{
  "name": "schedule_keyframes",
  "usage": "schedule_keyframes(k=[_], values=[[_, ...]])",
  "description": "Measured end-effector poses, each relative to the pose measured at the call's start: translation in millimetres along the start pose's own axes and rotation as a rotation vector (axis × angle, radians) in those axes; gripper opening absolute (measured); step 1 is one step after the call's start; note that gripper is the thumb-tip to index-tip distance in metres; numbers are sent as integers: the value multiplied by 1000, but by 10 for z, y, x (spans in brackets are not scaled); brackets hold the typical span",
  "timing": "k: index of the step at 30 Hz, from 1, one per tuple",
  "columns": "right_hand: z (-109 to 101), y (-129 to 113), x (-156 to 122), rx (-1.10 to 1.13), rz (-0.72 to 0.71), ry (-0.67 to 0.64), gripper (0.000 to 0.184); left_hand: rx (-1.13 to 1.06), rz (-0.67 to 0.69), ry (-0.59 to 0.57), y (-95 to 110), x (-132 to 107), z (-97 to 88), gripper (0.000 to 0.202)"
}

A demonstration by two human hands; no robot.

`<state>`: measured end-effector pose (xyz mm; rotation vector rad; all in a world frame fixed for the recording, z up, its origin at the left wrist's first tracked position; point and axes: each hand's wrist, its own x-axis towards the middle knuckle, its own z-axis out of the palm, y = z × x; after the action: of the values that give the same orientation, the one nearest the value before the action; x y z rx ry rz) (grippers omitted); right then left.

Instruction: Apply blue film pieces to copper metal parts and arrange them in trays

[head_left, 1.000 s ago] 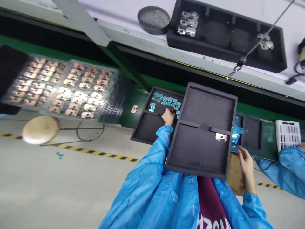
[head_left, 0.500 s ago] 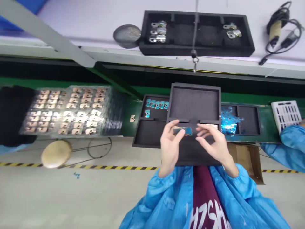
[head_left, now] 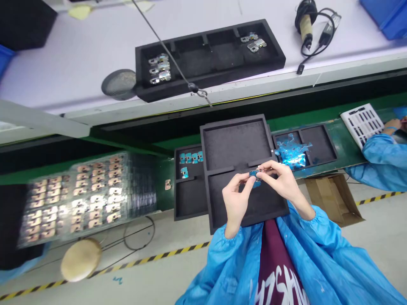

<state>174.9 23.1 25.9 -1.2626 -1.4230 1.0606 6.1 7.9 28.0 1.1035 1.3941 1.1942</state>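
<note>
The left hand [head_left: 237, 203] and right hand [head_left: 282, 180], fingers nearly closed, pinch a small blue circuit board [head_left: 255, 177] by its edges, held over the near compartment of a black foam tray [head_left: 235, 144] overhanging the green worktop [head_left: 346, 156].
</note>
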Motion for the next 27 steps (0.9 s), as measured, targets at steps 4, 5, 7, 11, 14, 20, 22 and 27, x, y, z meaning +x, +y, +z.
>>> schedule_keyframes(k=[4,5,7,11,14,20,22,27], values=[[-8,30,-5,-87,-78,56,22,77,119,2,-4,2,75,12],[-9,36,-7,-128,-102,64,23,96,136,0,-11,11,84,11],[-8,50,-13,-207,-139,69,25,113,138,7,-37,35,99,11],[9,83,-39,-347,-221,124,20,57,52,17,-96,65,127,15],[15,114,-55,-476,-330,216,19,-21,-6,-42,-82,52,134,23],[-33,177,-57,-538,-442,262,17,-164,-135,-156,-47,37,100,31],[-55,191,-70,-586,-449,233,18,-228,-226,-168,-89,58,89,35],[-113,210,-148,-608,-516,134,23,-430,-418,-222,-207,156,34,46]])
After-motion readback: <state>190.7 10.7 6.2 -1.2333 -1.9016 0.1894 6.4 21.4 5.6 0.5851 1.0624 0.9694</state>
